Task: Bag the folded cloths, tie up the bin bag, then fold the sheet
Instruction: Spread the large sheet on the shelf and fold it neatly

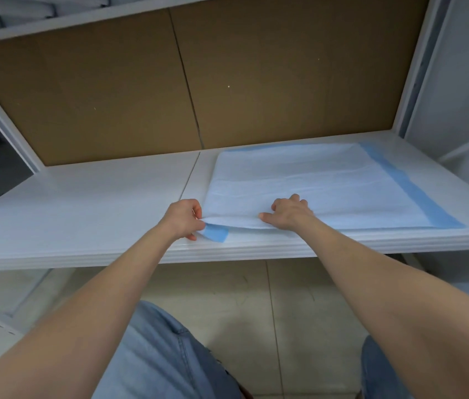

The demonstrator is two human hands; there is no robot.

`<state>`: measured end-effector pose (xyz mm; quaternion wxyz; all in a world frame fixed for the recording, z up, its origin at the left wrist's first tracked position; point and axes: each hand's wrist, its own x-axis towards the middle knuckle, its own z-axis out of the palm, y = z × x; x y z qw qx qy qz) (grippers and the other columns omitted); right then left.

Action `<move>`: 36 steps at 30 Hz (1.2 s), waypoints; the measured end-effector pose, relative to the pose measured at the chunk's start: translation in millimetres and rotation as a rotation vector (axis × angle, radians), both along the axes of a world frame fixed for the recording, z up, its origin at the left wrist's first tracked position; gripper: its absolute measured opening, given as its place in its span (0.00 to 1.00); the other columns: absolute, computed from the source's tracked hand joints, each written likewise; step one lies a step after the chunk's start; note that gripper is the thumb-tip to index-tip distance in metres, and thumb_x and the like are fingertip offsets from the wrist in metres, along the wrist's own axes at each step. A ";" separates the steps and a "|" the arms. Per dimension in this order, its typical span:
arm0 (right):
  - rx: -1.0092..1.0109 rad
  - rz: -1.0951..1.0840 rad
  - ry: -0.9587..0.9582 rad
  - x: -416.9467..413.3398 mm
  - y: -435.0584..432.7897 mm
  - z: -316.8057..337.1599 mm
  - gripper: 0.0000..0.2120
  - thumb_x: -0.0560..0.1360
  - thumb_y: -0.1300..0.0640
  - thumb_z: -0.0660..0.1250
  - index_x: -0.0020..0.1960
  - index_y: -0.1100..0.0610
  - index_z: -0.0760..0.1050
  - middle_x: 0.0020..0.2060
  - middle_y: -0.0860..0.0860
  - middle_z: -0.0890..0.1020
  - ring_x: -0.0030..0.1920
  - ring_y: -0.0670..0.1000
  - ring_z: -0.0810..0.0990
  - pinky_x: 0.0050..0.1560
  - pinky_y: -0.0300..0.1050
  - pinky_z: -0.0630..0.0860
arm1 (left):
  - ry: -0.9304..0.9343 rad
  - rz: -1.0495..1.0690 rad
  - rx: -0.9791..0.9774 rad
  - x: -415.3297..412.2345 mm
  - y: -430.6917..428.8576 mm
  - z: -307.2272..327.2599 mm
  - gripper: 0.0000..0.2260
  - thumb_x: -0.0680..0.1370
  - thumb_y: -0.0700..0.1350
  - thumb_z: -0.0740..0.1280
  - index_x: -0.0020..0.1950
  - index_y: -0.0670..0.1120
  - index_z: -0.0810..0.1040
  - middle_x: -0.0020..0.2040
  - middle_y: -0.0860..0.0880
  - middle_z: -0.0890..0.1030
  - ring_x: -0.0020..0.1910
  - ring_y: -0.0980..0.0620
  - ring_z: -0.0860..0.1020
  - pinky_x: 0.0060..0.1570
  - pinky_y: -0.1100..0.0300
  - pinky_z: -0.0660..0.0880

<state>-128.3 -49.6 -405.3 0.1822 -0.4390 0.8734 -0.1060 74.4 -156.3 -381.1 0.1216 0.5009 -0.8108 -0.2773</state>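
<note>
The sheet-folding step looks to be in hand: the blue-bordered white sheet (pixel 313 180) lies flat just beyond both hands. The left hand (pixel 185 218) pinches its near corner, turning up the blue edging; the right hand (pixel 290 213), just beside it, curls thumb and fingers on the near edge. Next, I judge, both must lift that edge together and carry it over evenly. Under the hands runs a white shelf (pixel 83 214), with brown cardboard backing (pixel 112 96) beyond and a tiled floor (pixel 285 312) below

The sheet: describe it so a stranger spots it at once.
Find the white shelf backed by brown cardboard. On its right half lies the pale sheet, the left hand and right hand at its near edge. A blue band along its right edge marks it out.
</note>
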 end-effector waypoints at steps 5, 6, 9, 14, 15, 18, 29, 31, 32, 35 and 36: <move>0.015 0.013 0.007 0.4 -1.6 -0.4 0.30 0.76 0.36 0.57 0.71 0.53 0.66 0.71 0.57 0.61 0.70 0.60 0.60 0.66 0.54 0.65 | -0.409 -0.250 0.205 10.3 5.7 3.5 0.04 0.73 0.37 0.66 0.44 0.45 0.75 0.38 0.48 0.78 0.35 0.54 0.78 0.32 0.64 0.78; 0.019 0.032 0.006 -0.6 -1.3 1.3 0.30 0.76 0.36 0.58 0.71 0.53 0.67 0.70 0.57 0.61 0.70 0.60 0.61 0.67 0.54 0.65 | -0.427 -0.266 0.236 10.4 3.8 8.1 0.02 0.74 0.39 0.66 0.44 0.46 0.77 0.38 0.49 0.79 0.35 0.55 0.78 0.32 0.64 0.77; -0.034 0.116 0.033 -4.6 3.0 6.0 0.26 0.74 0.37 0.62 0.67 0.50 0.71 0.66 0.54 0.68 0.68 0.58 0.65 0.65 0.53 0.68 | -0.274 -0.206 0.055 3.8 -10.1 18.2 0.03 0.75 0.41 0.65 0.44 0.46 0.78 0.38 0.49 0.78 0.34 0.53 0.77 0.31 0.64 0.75; -0.103 0.301 0.139 -3.9 7.8 7.3 0.18 0.73 0.44 0.67 0.61 0.48 0.76 0.58 0.47 0.77 0.58 0.50 0.74 0.51 0.44 0.73 | -0.525 -0.387 -0.285 -12.9 -15.2 3.2 0.12 0.74 0.51 0.69 0.56 0.55 0.75 0.52 0.53 0.71 0.47 0.51 0.73 0.44 0.59 0.72; -0.090 0.333 0.181 -2.7 8.7 6.9 0.17 0.74 0.45 0.67 0.61 0.48 0.76 0.58 0.47 0.76 0.58 0.50 0.74 0.49 0.43 0.72 | -0.571 -0.396 -0.347 -14.4 -14.7 -0.6 0.13 0.74 0.53 0.68 0.57 0.56 0.74 0.53 0.53 0.70 0.47 0.50 0.74 0.43 0.58 0.71; -0.077 0.410 0.346 -0.8 8.8 6.0 0.16 0.76 0.46 0.64 0.63 0.48 0.75 0.59 0.46 0.76 0.60 0.50 0.74 0.48 0.42 0.69 | -0.643 -0.439 -0.511 -15.2 -15.4 -7.9 0.13 0.76 0.55 0.66 0.58 0.54 0.71 0.57 0.51 0.70 0.45 0.48 0.76 0.39 0.58 0.68; -0.063 0.439 0.605 14.8 1.4 -0.4 0.13 0.77 0.59 0.57 0.59 0.56 0.74 0.56 0.51 0.76 0.50 0.56 0.79 0.41 0.43 0.66 | -0.711 -0.464 -0.703 -22.0 -0.4 -13.3 0.12 0.75 0.38 0.62 0.59 0.43 0.69 0.55 0.46 0.72 0.35 0.45 0.69 0.31 0.56 0.61; -0.072 0.419 0.598 15.4 1.8 -0.7 0.13 0.77 0.62 0.57 0.60 0.57 0.73 0.56 0.52 0.76 0.49 0.57 0.79 0.40 0.43 0.66 | -0.721 -0.442 -0.751 -22.3 0.2 -13.4 0.12 0.75 0.39 0.61 0.58 0.43 0.69 0.54 0.47 0.72 0.35 0.46 0.70 0.31 0.57 0.63; -0.077 0.409 0.594 15.6 2.1 -1.2 0.14 0.76 0.63 0.57 0.60 0.57 0.72 0.56 0.52 0.75 0.48 0.57 0.79 0.39 0.43 0.66 | -0.721 -0.438 -0.764 -22.3 0.1 -12.7 0.12 0.75 0.40 0.61 0.59 0.43 0.69 0.54 0.47 0.73 0.36 0.46 0.70 0.32 0.57 0.64; -0.093 0.388 0.586 16.1 3.5 -1.7 0.14 0.75 0.65 0.56 0.59 0.58 0.72 0.55 0.54 0.75 0.42 0.57 0.74 0.37 0.43 0.65 | -0.733 -0.433 -0.802 -22.5 0.6 -13.8 0.12 0.75 0.39 0.61 0.58 0.43 0.68 0.54 0.47 0.73 0.35 0.46 0.69 0.28 0.59 0.60; -0.099 0.387 0.591 16.1 3.4 -1.4 0.14 0.75 0.66 0.56 0.59 0.59 0.71 0.55 0.54 0.75 0.40 0.57 0.73 0.35 0.43 0.64 | -0.740 -0.422 -0.824 -22.7 0.9 -15.2 0.12 0.75 0.37 0.61 0.58 0.43 0.68 0.54 0.47 0.72 0.34 0.47 0.69 0.26 0.59 0.57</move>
